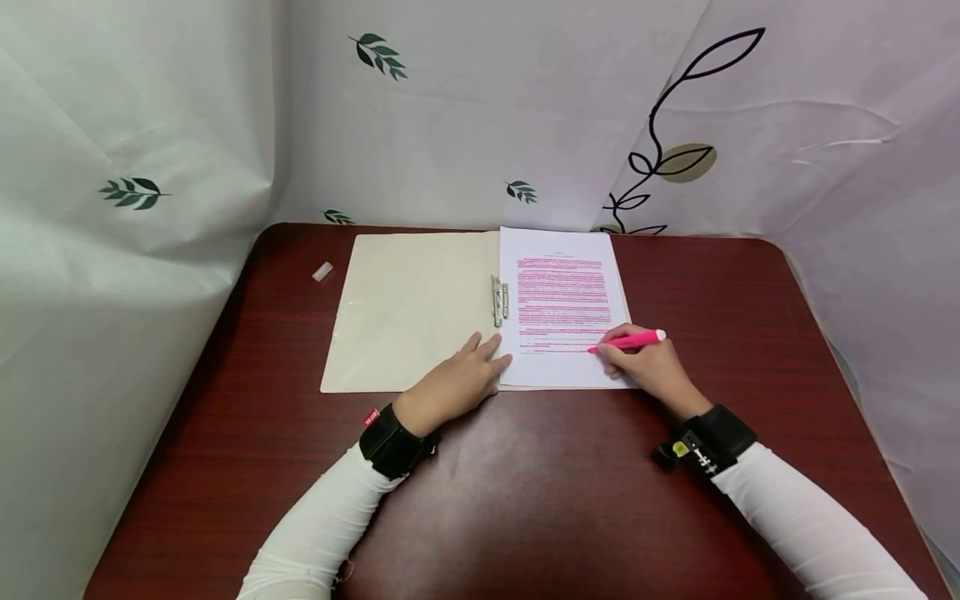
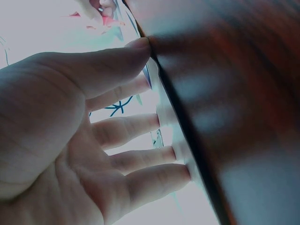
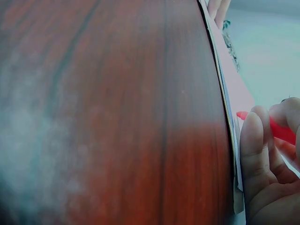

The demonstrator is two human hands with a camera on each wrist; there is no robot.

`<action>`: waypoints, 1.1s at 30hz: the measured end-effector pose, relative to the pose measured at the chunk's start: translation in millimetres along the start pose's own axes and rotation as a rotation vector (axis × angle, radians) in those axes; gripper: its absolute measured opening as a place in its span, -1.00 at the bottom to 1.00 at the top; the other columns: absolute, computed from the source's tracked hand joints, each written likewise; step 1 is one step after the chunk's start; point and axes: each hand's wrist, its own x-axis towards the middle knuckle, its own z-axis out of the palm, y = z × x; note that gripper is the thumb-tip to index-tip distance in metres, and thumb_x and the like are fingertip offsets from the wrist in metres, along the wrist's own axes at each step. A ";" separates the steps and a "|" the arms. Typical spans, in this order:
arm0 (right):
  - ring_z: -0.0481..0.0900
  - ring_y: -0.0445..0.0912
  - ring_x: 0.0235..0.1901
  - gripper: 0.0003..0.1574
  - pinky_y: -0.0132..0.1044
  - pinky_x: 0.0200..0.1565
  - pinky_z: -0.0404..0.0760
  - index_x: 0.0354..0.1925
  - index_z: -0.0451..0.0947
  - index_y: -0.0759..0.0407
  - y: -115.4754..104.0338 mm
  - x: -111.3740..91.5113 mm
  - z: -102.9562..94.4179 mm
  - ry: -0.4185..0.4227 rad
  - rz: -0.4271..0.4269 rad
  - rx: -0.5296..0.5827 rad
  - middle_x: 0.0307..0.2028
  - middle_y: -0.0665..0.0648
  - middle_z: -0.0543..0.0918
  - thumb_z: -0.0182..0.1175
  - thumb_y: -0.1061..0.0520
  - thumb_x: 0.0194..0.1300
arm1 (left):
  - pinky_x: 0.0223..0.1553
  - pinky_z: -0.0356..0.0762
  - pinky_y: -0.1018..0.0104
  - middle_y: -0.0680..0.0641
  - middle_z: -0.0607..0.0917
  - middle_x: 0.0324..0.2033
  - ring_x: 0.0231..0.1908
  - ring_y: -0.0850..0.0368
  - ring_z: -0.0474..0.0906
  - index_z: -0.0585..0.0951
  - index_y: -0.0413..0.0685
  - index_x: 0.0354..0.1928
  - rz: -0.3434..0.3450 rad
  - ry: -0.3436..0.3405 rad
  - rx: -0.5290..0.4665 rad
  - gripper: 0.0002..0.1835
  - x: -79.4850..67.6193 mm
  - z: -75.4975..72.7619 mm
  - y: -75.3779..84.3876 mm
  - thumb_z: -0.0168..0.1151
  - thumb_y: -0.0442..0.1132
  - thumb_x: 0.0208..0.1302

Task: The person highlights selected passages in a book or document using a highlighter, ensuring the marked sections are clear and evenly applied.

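While the left hand lies spread at the left edge of the paper, the right hand pinches a marker low on it, apparently highlighting, likely needing a level stroke next.

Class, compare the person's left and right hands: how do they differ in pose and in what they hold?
The left hand is spread out, while the right hand is curled. The left hand holds nothing and rests on the folder; the right hand grips a pink marker over the printed page. Both arms have white sleeves and black wristbands.
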 end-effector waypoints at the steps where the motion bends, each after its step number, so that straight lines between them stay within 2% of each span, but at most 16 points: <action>1: 0.65 -0.13 -0.57 -0.82 -0.47 -0.49 0.57 -0.18 0.66 0.37 5.6 1.6 0.3 0.002 0.004 0.007 -0.50 0.36 0.70 0.34 0.22 0.37 | 0.22 0.57 -0.19 -0.35 0.33 0.50 0.43 -0.50 0.29 0.51 -0.16 0.42 0.001 0.002 0.000 -0.47 -0.1 0.0 0.1 0.28 -0.21 0.46; 5: 0.65 -0.20 -0.57 -0.77 -0.45 -0.51 0.57 -0.15 0.67 0.33 25.3 6.4 -0.3 0.013 0.011 0.026 -0.50 0.28 0.72 0.37 0.14 0.37 | 0.22 0.58 -0.19 -0.34 0.33 0.50 0.43 -0.50 0.29 0.50 -0.15 0.42 0.001 0.003 0.006 -0.46 -0.1 0.3 0.5 0.29 -0.21 0.46; 9: 0.65 -0.22 -0.57 -0.74 -0.44 -0.52 0.57 -0.16 0.67 0.28 33.5 7.5 -2.4 0.027 0.004 0.026 -0.52 0.18 0.72 0.39 0.08 0.36 | 0.23 0.57 -0.19 -0.34 0.32 0.51 0.44 -0.48 0.28 0.50 -0.14 0.43 -0.002 0.000 0.010 -0.46 0.5 0.6 0.4 0.28 -0.20 0.46; 14: 0.65 -0.21 -0.58 -0.77 -0.41 -0.55 0.55 -0.19 0.67 0.22 35.5 5.9 -4.8 0.033 -0.002 0.024 -0.55 0.09 0.71 0.39 0.07 0.36 | 0.23 0.57 -0.19 -0.35 0.33 0.50 0.43 -0.49 0.29 0.51 -0.14 0.42 -0.001 0.000 0.007 -0.47 0.7 1.2 -0.5 0.29 -0.20 0.46; 25: 0.58 -0.19 -0.61 -0.80 -0.34 -0.64 0.50 -0.19 0.66 0.18 36.4 3.1 -8.8 0.035 0.005 0.001 -0.56 0.13 0.68 0.37 0.06 0.37 | 0.23 0.56 -0.19 -0.34 0.32 0.50 0.44 -0.48 0.28 0.49 -0.14 0.44 -0.007 -0.006 0.012 -0.46 1.1 0.4 -0.4 0.27 -0.20 0.47; 33: 0.60 -0.21 -0.61 -0.78 -0.34 -0.63 0.54 -0.18 0.67 0.19 38.5 2.5 -12.2 0.041 0.016 0.001 -0.55 0.12 0.71 0.38 0.06 0.37 | 0.23 0.56 -0.19 -0.34 0.32 0.51 0.44 -0.47 0.28 0.50 -0.13 0.43 -0.007 -0.003 0.018 -0.46 1.5 1.5 -0.9 0.28 -0.20 0.47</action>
